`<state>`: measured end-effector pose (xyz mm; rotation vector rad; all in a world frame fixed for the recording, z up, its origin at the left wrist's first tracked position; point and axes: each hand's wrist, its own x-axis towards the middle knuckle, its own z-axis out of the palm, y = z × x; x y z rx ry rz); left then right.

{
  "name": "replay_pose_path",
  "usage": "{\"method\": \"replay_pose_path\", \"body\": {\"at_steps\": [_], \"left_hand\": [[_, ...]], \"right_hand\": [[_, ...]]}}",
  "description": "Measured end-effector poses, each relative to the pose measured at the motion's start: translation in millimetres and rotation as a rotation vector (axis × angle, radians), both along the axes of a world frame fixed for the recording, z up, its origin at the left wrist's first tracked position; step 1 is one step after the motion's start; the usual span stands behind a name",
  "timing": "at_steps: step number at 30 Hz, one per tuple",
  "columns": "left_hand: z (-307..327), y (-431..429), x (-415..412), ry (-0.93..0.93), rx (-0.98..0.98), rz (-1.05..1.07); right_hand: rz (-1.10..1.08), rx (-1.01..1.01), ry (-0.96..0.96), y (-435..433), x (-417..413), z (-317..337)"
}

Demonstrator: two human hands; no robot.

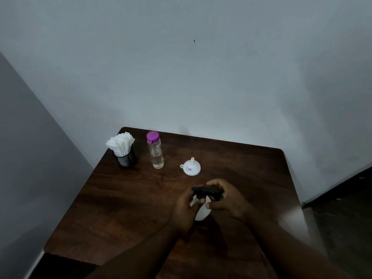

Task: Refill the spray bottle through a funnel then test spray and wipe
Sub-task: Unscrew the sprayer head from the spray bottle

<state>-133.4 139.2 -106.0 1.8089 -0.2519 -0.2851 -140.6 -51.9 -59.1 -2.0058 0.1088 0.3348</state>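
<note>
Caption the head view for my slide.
Left hand holds spray bottle, right hand grips its sprayer; funnel, water bottle behind.

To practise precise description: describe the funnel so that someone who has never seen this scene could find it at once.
Find the dark wooden table against the wall. Toward its far side, right of the clear purple-capped bottle, sits the funnel. It alone is a small white cone, wide mouth down, spout pointing up, with a coloured sticker.

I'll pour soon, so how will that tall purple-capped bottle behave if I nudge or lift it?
Probably tippy: the purple-capped bottle is tall and narrow. Likely fairly light, only partly filled. Its smooth clear wall may be slippery.
</note>
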Motion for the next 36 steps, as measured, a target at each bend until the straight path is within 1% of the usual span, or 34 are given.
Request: {"method": "replay_pose_path", "body": {"at_steps": [2,3,6,8,13,15,20,24,27,29,32,34,36], "left_hand": [[5,-1,0,0.055,-0.064,-0.004],[5,-2,0,0.067,-0.066,0.001],[9,1,-1,0.08,-0.102,-0.016],[11,3,0,0.072,-0.084,-0.036],[14,3,1,0.017,-0.037,-0.061],[12,2,0,0.031,-0.041,-0.057],[11,-2,-4,0.027,-0.017,0.026],[7,-6,-7,0.063,-0.073,0.107],[8,-11,-11,0.145,-0.145,0.186],[9,-16,-14,0.16,-0.173,0.243],[6,-25,-19,0.16,-0.133,0.348],[5,-29,-20,0.135,-0.081,0.408],[5,-28,-18,0.105,-0.039,0.392]], "right_hand": [[-0.03,0.035,0.1,-2,-10,-17],[-0.049,0.054,0.13,0,-15,-25],[-0.22,0.255,0.16,9,-23,-47],[-0.316,0.336,0.153,17,-23,-54],[-0.4,0.345,0.093,33,-20,-70],[-0.433,0.36,0.099,35,-20,-73],[-0.433,0.362,0.078,40,-23,-79],[-0.45,0.352,0.015,45,-28,-86],[-0.451,0.316,-0.033,48,-31,-85],[-0.468,0.338,-0.046,49,-30,-85],[-0.473,0.377,-0.067,49,-31,-81],[-0.439,0.328,-0.095,48,-31,-84],[-0.431,0.305,-0.087,48,-30,-79]]}}
